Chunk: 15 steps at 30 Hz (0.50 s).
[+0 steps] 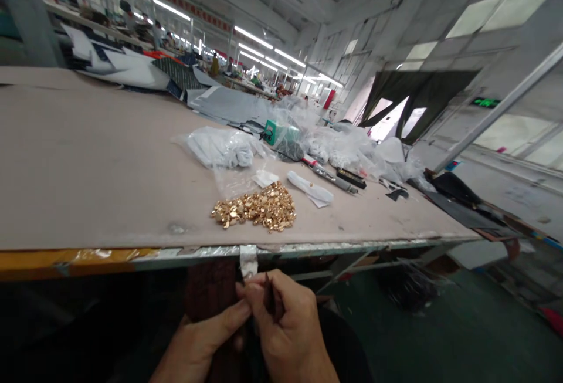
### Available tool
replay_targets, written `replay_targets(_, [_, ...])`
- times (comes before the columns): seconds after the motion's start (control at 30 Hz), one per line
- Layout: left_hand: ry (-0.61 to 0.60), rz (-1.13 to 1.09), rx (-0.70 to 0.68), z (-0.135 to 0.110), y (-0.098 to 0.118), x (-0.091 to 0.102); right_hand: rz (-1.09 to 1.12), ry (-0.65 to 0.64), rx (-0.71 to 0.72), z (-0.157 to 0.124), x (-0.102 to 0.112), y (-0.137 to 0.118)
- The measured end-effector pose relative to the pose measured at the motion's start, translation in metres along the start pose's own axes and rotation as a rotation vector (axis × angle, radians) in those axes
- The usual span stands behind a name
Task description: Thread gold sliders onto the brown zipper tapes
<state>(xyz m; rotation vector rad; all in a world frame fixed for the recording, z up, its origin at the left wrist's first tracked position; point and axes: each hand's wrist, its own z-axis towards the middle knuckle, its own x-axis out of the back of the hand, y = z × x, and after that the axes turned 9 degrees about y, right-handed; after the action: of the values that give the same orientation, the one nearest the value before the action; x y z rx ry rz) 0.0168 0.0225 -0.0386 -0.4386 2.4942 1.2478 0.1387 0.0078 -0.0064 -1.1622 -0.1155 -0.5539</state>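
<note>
Just below the table's front edge, over my lap, my two hands meet. My left hand (pixel 206 336) is closed, its thumb pressed against its fingers near the right fingertips; what it pinches is hidden. My right hand (pixel 290 318) is also closed, thumb and forefinger together, with a dark thin pointed piece (pixel 268 294) showing between its fingers. A white strip (pixel 248 261) hangs from the table edge directly above the fingertips. Behind the left hand is a dark maroon surface (pixel 211 289), its kind unclear. On the table ahead lies a heap of small gold-coloured metal pieces (pixel 259 207).
Beyond the heap lie clear plastic bags (pixel 220 147), a folded white paper (pixel 310 188), a grey pen-shaped tool (pixel 334 178) and a narrow black box (pixel 350 178). A green box (pixel 281 134) stands farther back. The taped table edge (pixel 176 254) runs across in front of me.
</note>
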Motion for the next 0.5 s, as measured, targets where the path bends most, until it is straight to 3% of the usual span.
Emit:
replay_targets(0.13, [-0.006, -0.065, 0.095, -0.0053, 0.0014, -0.0064, 0.068, 0.001, -0.062, -0.0041, 0.0017, 0.0037])
replay_targets(0.33, [-0.017, -0.036, 0.071, -0.0035, 0.0056, -0.0032, -0.011, 0.054, 0.036, -0.0009, -0.0029, 0.0099])
replay_targets(0.5, [-0.036, -0.054, 0.054, -0.0061, 0.0069, -0.0006, -0.015, 0.04, -0.02, 0.0034, -0.0073, 0.0083])
